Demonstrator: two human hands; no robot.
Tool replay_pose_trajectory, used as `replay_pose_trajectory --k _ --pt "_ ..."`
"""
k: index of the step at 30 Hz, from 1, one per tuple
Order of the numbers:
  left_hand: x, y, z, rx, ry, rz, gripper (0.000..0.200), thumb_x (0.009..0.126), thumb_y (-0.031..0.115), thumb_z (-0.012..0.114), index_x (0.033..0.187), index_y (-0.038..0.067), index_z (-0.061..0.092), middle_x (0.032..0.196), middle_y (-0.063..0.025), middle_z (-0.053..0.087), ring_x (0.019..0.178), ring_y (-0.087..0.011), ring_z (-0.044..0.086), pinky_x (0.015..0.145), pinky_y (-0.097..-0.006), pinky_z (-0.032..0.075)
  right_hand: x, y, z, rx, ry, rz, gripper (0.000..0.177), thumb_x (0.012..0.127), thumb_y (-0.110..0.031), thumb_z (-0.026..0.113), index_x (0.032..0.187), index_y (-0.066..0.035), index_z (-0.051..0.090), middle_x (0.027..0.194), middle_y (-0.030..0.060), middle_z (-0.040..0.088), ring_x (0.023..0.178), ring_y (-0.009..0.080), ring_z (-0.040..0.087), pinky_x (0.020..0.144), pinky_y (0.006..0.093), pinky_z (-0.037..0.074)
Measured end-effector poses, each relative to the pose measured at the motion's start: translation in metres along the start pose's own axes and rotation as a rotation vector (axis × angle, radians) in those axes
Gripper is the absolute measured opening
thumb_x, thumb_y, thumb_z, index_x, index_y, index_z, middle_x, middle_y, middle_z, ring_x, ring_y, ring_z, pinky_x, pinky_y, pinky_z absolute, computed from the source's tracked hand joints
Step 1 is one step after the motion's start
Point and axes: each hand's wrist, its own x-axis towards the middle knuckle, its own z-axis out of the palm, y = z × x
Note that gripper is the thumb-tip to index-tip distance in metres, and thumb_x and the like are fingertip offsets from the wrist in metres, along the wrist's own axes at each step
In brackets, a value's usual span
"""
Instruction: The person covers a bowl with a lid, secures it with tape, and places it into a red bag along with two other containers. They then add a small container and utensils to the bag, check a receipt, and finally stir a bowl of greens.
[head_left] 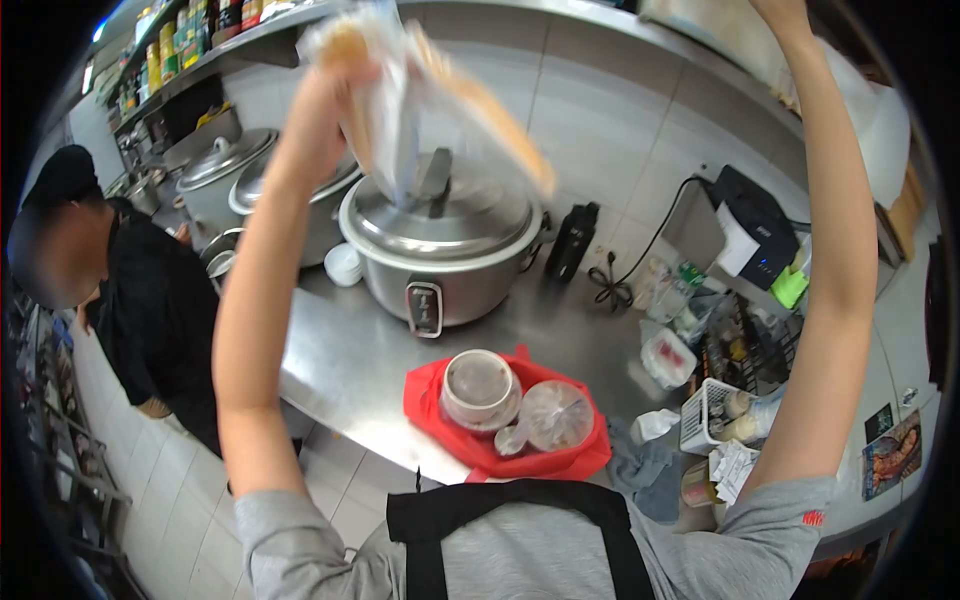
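Though blurry, closed left grip (pixel 322 112) (bag (pixel 393 130)?)

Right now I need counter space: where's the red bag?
In the head view, the red bag sits lower centre on the steel counter, in front of the nearest rice cooker.

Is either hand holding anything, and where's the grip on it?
The left hand holds a blurred plastic bag, its grip at the upper left part. The right hand is mostly cut off by the frame; its hold cannot be told.
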Motion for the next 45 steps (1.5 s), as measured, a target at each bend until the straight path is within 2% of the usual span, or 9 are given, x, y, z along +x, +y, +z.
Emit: replay_pose_trajectory --k 3,10,17,23,25,28,34,38,45 --pt "-0.076 -0.062 -0.018 -0.064 -0.051 -0.158 0.032 0.079 0.011 0.054 0.109 -0.002 0.055 0.103 -0.0106 0.062 0.093 -0.0175 0.059 0.084 -0.0287 0.045 -0.038 -0.247 -0.033 0.342 -0.326 0.514 0.019 0.086 -0.012 0.048 0.092 0.004 0.058 0.085 0.0123 0.061 0.079 0.0196 0.057 0.069 0.0284 0.046" --pt "-0.231 -0.128 0.014 -0.272 0.137 -0.518 0.036 0.089 0.02 0.049 0.119 -0.001 0.046 0.109 -0.0113 0.058 0.102 -0.019 0.056 0.088 -0.0328 0.045 -0.233 -0.437 -0.041 1.048 -1.1 0.548 0.044 0.083 -0.01 0.054 0.125 -0.002 0.043 0.122 0.0165 0.052 0.103 0.0336 0.056 0.086 0.0382 0.045" --pt "-0.332 -0.141 0.029 -0.768 0.304 -0.664 0.045 0.092 0.029 0.039 0.122 -0.003 0.046 0.128 -0.0146 0.048 0.114 -0.0241 0.05 0.098 -0.0354 0.039 -0.329 -0.532 -0.036 1.478 -0.418 1.581 0.034 0.081 0.0 0.051 0.115 0.001 0.051 0.095 0.0129 0.064 0.087 0.0131 0.06 0.077 0.0288 0.046" --pt "-0.365 -0.158 0.05 -0.456 0.535 -0.635 0.048 0.093 0.029 0.044 0.13 0.0 0.04 0.122 -0.0132 0.051 0.102 -0.0215 0.055 0.09 -0.0345 0.044 -0.318 -0.608 -0.053 1.556 -0.708 1.328 0.035 0.087 -0.01 0.054 0.119 0.004 0.05 0.106 0.0101 0.06 0.096 0.0142 0.056 0.084 0.0281 0.044" --pt "-0.36 -0.158 0.054 -0.385 0.597 -0.616 0.047 0.092 0.026 0.047 0.131 0.0 0.038 0.119 -0.0133 0.051 0.098 -0.0212 0.057 0.086 -0.034 0.046 -0.322 -0.623 -0.053 2.005 -0.124 2.059 0.049 0.09 -0.019 0.056 0.128 0.007 0.041 0.123 0.011 0.051 0.11 0.0152 0.049 0.092 0.0278 0.039" --pt "-0.341 -0.15 0.073 -0.199 0.668 -0.446 0.056 0.088 0.017 0.056 0.136 0.004 0.029 0.116 -0.0141 0.052 0.096 -0.021 0.057 0.086 -0.033 0.046 -0.318 -0.615 -0.062 1.9 -0.13 1.767 0.049 0.088 -0.016 0.057 0.13 0.004 0.042 0.126 0.0114 0.05 0.114 0.0141 0.046 0.097 0.0283 0.035" --pt "-0.267 -0.156 0.107 -0.058 0.109 -0.135 0.077 0.087 0.018 0.059 0.143 0.013 0.007 0.127 -0.0185 0.044 0.114 -0.0249 0.047 0.092 -0.0363 0.041 -0.333 -0.515 -0.077 1.258 -0.108 1.6 0.03 0.086 -0.003 0.055 0.115 0.003 0.055 0.107 0.007 0.062 0.095 0.011 0.057 0.082 0.0249 0.046" --pt "-0.185 -0.201 0.073 0.006 -0.311 -0.371 0.067 0.087 0.054 0.045 0.137 0.011 0.032 0.133 -0.0112 0.043 0.127 -0.0214 0.034 0.102 -0.0405 0.026 -0.378 -0.415 -0.089 0.871 -0.298 1.503 0.028 0.082 -0.001 0.057 0.11 0.0 0.059 0.095 0.0088 0.067 0.083 0.0122 0.062 0.075 0.0257 0.049" --pt "-0.146 -0.343 0.093 0.482 -1.478 -0.667 0.025 0.086 0.022 0.055 0.096 0.004 0.068 0.092 -0.0058 0.065 0.093 -0.0166 0.056 0.088 -0.0297 0.04 -0.407 -0.403 -0.061 0.255 -0.75 0.728 0.016 0.073 -0.009 0.059 0.089 -0.004 0.06 0.082 0.0076 0.063 0.076 0.027 0.061 0.063 0.0357 0.05"
